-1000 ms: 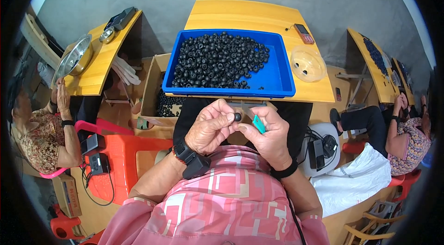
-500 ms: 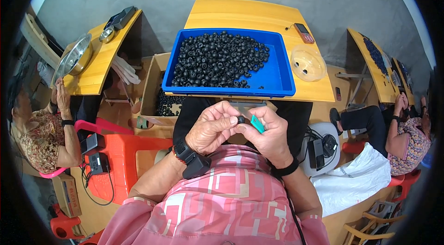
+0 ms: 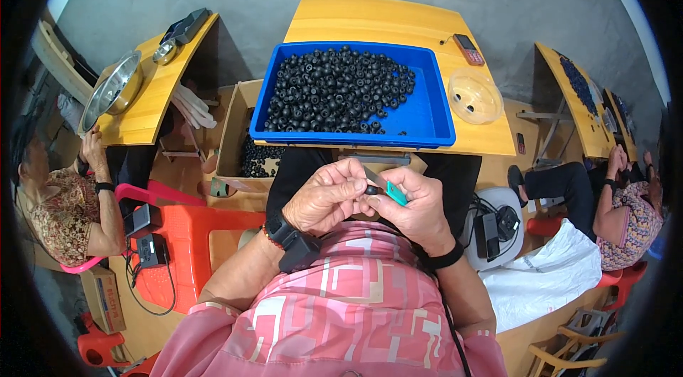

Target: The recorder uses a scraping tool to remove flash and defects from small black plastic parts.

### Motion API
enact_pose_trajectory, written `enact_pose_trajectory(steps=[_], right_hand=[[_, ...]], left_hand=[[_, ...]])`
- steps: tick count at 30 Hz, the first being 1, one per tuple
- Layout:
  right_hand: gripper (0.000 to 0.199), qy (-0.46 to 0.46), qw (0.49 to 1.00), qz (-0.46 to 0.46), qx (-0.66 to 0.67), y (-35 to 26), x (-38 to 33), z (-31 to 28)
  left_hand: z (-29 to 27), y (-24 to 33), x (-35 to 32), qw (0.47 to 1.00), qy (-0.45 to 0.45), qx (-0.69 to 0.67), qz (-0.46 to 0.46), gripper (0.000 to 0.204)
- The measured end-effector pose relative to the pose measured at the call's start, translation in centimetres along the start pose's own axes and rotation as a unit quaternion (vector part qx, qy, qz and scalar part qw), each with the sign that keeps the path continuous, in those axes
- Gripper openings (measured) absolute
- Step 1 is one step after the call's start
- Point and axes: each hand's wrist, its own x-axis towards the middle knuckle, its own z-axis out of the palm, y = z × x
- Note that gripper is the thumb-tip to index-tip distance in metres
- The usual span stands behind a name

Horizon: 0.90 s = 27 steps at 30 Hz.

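Left hand (image 3: 324,199): pinching 1 bead (image 3: 371,190)
Right hand (image 3: 418,212): gripping green knife (image 3: 397,193)
Blade (image 3: 374,177): shows plainer than 0.5 s ago
Work: same bead, apparently unfinished

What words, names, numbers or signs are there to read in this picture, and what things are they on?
Brown cardboard box at lower left: printed lettering, which I won't copy out.
Red and black phone on the table: any marks on its keys are too small to read.
Green-handled blade in the right hand: no writing I can make out.
Blue tray: none I can see.
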Motion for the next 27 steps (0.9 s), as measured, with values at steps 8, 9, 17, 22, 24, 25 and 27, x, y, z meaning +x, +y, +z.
enact_pose_trajectory(steps=[8,9,17,22,24,25,27], right_hand=[[0.019,0.037,0.999,-0.008,0.034,-2.5,0.3,0.1],[0.019,0.035,0.999,-0.008,0.033,-2.3,0.2,-0.1],[0.014,0.016,0.993,-0.014,-0.12,-1.3,0.0,-0.7],[0.012,-0.009,0.989,-0.044,-0.144,-1.7,-0.1,-0.4],[0.012,-0.018,0.987,-0.053,-0.152,-1.5,-0.1,-0.3],[0.012,-0.017,0.987,-0.06,-0.15,-1.4,-0.1,-0.3],[0.013,-0.016,0.987,-0.066,-0.148,-1.3,-0.1,-0.3]], left_hand=[[0.3,0.2,0.1,0.998,0.021,-0.051,0.043,0.006],[0.2,0.3,0.1,0.996,0.014,-0.074,0.049,0.007],[-0.9,0.5,0.1,0.992,0.007,-0.095,0.084,0.007],[-1.4,0.5,0.1,0.989,0.017,-0.117,0.085,0.006],[-1.3,0.6,0.2,0.989,0.026,-0.116,0.087,0.006],[-1.4,0.6,0.2,0.989,0.026,-0.116,0.087,0.006],[-1.6,0.5,0.2,0.989,0.014,-0.117,0.09,0.006]])
